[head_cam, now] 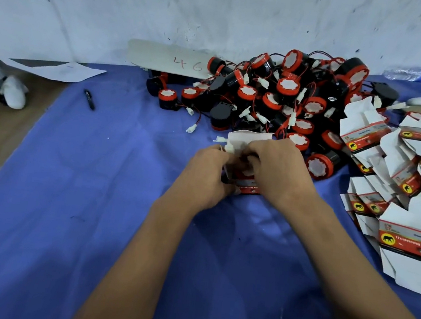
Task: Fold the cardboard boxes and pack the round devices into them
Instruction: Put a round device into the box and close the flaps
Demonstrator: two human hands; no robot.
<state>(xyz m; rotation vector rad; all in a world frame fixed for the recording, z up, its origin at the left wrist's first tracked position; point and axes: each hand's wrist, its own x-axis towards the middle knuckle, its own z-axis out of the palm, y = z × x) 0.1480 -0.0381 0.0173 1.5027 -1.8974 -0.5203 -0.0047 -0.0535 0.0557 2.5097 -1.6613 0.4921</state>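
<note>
A small cardboard box (241,181) is held on the blue cloth (94,198) just in front of the heap of round devices (285,94), with its white top flap (248,138) standing open toward the heap. The left hand (208,169) is curled round the box's left side, fingers bent onto the wall. The right hand (279,164) is arched over the opening with its fingers tucked down inside; what they hold cannot be seen, though a white connector (225,144) projects at the box's upper left edge, so a device is judged to be going in (the device itself is hidden by both hands). The step in hand is judged to be the seating of the device and its lead. For this to be done well, the box should be kept square by the left hand, the device pressed flat to the bottom, and the wire and connector coiled fully inside before the flap is closed, so nothing is pinched in the fold. A supply of unfilled boxes (407,176) is stacked near the right.
</note>
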